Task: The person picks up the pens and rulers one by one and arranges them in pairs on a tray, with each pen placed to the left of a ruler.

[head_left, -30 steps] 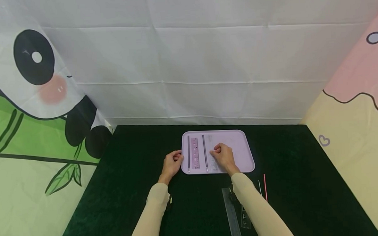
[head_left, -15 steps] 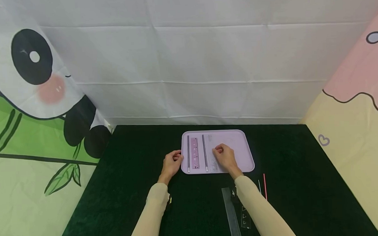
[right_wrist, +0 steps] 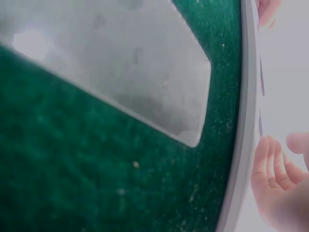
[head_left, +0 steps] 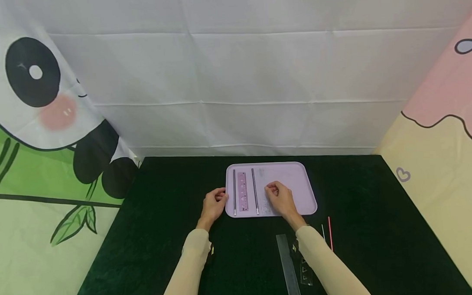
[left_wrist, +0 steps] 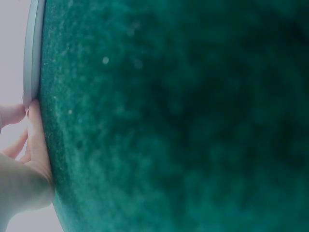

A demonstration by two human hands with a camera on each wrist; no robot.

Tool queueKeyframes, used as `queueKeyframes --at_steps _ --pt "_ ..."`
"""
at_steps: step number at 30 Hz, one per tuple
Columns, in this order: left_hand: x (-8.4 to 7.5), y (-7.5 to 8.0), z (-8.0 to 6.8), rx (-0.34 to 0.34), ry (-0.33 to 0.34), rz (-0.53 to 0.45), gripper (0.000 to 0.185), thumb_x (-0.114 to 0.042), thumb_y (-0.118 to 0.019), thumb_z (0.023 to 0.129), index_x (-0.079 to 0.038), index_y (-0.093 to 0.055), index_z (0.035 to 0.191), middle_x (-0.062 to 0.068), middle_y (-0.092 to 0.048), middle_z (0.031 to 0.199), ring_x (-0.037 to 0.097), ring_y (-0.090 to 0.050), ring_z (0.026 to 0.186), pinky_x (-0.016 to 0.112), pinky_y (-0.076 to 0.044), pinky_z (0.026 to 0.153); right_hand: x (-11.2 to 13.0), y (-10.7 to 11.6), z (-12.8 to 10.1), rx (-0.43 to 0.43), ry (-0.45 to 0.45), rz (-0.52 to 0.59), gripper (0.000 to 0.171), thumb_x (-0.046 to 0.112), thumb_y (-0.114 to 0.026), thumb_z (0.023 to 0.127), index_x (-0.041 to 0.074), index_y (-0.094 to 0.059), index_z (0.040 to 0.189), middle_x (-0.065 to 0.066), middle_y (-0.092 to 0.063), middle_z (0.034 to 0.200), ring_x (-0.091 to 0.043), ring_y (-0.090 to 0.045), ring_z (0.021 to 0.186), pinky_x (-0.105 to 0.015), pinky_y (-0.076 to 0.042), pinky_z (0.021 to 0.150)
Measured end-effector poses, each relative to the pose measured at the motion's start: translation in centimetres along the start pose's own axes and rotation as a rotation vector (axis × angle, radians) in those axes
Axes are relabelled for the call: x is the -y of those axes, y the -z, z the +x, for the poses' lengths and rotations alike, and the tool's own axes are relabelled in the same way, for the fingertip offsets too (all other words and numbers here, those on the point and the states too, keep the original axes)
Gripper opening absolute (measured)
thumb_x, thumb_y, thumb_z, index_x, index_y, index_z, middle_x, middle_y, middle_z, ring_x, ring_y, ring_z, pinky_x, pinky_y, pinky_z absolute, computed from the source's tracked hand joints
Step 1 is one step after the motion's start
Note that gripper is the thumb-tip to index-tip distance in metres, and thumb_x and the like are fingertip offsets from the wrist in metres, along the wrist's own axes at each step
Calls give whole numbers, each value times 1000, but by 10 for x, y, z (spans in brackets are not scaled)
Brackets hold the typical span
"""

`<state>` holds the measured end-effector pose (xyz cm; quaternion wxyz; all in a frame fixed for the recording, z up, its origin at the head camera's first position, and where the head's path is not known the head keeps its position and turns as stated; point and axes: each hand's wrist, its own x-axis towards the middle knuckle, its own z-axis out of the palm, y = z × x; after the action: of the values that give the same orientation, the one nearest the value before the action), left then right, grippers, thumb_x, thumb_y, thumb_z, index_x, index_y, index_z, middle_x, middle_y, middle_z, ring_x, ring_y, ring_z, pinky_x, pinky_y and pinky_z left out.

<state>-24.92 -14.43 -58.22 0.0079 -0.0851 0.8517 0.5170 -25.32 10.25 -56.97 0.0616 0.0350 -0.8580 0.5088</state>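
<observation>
A lilac tray (head_left: 304,184) lies on the dark green cloth. My left hand (head_left: 212,205) pinches its left rim between thumb and forefinger, as the left wrist view also shows. Inside the tray, a purple ruler (head_left: 242,191) lies between two thin dark pencils (head_left: 234,193). A faint clear ruler or stencil (head_left: 266,206) sits to the right of the second pencil, partly covered by my right hand (head_left: 283,201). That hand hovers over the tray with loosely bent fingers. In the right wrist view its thumb and fingertips stand apart, with nothing visible between them.
On the cloth in front of the tray lie a long clear ruler (head_left: 288,267) and a short clear stencil ruler (head_left: 306,273), partly under the right sleeve. A red stick (head_left: 330,233) and a thin white one (head_left: 323,232) lie beside that sleeve. A white curtain (head_left: 235,121) hangs behind.
My right hand has shifted slightly right, away from the clear piece in the tray. The left hand stays on the tray rim.
</observation>
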Motion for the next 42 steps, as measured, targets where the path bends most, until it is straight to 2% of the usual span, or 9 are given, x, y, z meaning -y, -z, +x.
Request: queueKeyframes --at_steps 15,23,32,42 --pt "-1 -6 6 -11 8 -2 35 -13 -63 103 -3 -63 136 13 -66 115 27 -60 104 43 -51 96 -4 8 -4 29 45 57 17 15 -65 102 1 -70 110 -10 -66 96 -20 -59 84 -26 -49 75" --pt "-1 -6 7 -6 18 -8 35 -13 -63 103 -4 -63 137 12 -65 115 26 -60 104 42 -51 95 -6 13 -14 31 93 99 14 13 -66 101 2 -70 109 -9 -68 96 -20 -61 80 -23 -51 70" --pt "-1 -7 7 -10 16 5 34 -14 -62 103 -3 -64 136 12 -66 114 26 -60 103 42 -51 94 -1 23 -30 82 49 142 14 14 -64 103 5 -69 113 -9 -67 100 -23 -64 81 -22 -55 69" --pt "-3 -6 5 -18 15 0 34 -14 -63 102 -3 -65 134 11 -67 113 25 -60 102 41 -51 92 -4 39 -50 103 11 155 23 15 -66 102 1 -67 120 -11 -68 107 -32 -67 87 -23 -56 70"
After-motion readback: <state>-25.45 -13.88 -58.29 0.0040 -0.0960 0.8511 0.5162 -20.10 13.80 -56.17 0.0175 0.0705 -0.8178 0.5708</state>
